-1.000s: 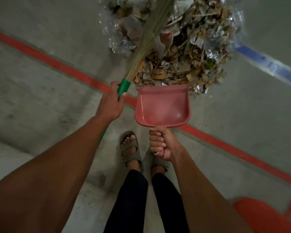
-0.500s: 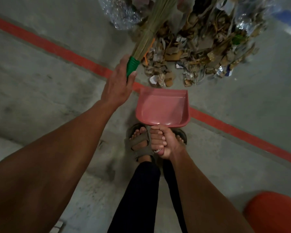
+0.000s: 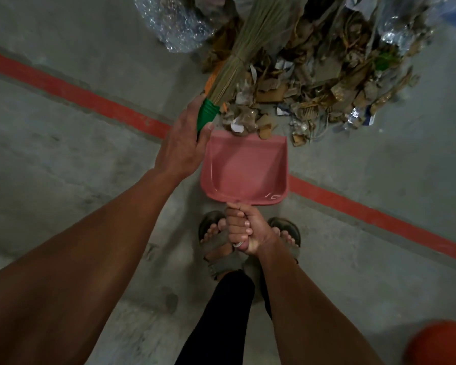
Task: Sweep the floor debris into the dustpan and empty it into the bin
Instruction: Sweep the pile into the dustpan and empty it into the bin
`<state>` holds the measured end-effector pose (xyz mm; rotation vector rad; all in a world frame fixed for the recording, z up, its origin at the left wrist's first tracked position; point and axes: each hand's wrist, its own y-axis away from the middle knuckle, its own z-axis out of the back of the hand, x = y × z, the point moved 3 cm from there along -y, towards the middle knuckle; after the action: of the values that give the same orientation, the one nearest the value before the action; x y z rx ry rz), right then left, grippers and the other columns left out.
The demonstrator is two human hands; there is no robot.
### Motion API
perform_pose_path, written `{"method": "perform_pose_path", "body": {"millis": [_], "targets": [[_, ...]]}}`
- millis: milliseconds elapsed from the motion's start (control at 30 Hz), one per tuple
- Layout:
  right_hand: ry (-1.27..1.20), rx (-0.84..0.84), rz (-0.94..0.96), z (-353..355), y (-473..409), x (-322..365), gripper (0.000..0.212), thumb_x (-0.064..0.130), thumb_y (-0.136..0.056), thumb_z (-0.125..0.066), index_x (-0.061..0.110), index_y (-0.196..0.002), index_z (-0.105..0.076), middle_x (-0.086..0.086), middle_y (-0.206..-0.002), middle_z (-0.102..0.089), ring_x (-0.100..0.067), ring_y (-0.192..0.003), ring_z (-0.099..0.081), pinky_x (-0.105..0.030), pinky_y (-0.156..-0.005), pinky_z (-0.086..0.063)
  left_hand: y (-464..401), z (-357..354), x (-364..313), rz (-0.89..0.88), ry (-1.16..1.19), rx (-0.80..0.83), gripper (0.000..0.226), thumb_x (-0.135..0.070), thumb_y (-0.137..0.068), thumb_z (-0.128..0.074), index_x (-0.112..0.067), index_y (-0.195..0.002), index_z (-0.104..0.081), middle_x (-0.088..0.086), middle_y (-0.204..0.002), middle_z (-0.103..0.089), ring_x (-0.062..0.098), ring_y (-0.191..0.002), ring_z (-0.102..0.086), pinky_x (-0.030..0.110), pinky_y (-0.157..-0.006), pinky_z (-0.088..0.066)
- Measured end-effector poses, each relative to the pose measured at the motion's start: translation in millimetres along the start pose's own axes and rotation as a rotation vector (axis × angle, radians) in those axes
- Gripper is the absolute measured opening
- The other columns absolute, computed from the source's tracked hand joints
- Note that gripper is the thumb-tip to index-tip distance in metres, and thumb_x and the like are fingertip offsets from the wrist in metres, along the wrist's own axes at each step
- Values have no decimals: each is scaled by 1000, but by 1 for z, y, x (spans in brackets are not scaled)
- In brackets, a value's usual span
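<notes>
The left hand [image 3: 181, 151] grips the green handle of the broom [image 3: 244, 57], whose bristles lie over the debris pile [image 3: 311, 83] ahead of both hands. To its right, the right hand [image 3: 244, 229] holds the pink dustpan [image 3: 245, 168] by its handle, the front edge touching the nearest scraps

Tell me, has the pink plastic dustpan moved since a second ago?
Yes. The pink plastic dustpan has slid forward across the red floor line until its front lip touches the pile of cardboard and plastic debris.
</notes>
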<state>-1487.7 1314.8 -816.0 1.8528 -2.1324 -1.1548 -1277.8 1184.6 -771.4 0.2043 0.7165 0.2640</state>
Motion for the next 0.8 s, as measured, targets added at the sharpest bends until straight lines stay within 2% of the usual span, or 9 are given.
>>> {"method": "perform_pose_path", "body": {"millis": [200, 300, 400, 600, 800], "targets": [[124, 55, 75, -26, -42, 76, 45, 25, -103, -46, 19, -58, -44, 7, -37, -32, -5, -26, -32, -18, -30, -25, -23, -10, 12, -29, 3, -32, 57, -40, -108, -45, -29, -160, -26, 6, -147, -52, 26, -121, -57, 45, -96, -50], [160, 52, 127, -44, -54, 117, 44, 26, -101, -50, 21, -58, -41, 8, -37, -30, -4, -26, -29, -17, -31, -20, -36, -12, 13, -46, 5, -34, 56, -39, -108, -45, -30, -159, -25, 5, -145, -53, 26, -119, -57, 47, -96, -50], [172, 55, 161, -55, -62, 146, 46, 26, -101, -49, 21, -56, -40, 8, -36, -30, -4, -26, -28, -17, -32, -18, -46, -14, 12, -51, -10, -33, 56, -41, -108, -46, -31, -159, -25, 4, -152, -48, 28, -123, -56, 46, -99, -49], [172, 79, 198, -63, -65, 166, 46, 22, -101, -47, 21, -56, -39, 8, -37, -29, -5, -26, -27, -17, -31, -19, -59, -17, 12, -62, -23, -10, 55, -41, -108, -44, -33, -159, -24, 4, -149, -52, 31, -116, -59, 47, -94, -50], [199, 35, 216, -57, -62, 161, 46, 20, -100, -46, 22, -55, -39, 9, -37, -27, -5, -25, -23, -16, -30, -17, -57, -38, 26, -29, -111, 154, 55, -36, -108, -45, -30, -159, -25, 15, -137, -58, 35, -115, -59, 42, -92, -46]]}}
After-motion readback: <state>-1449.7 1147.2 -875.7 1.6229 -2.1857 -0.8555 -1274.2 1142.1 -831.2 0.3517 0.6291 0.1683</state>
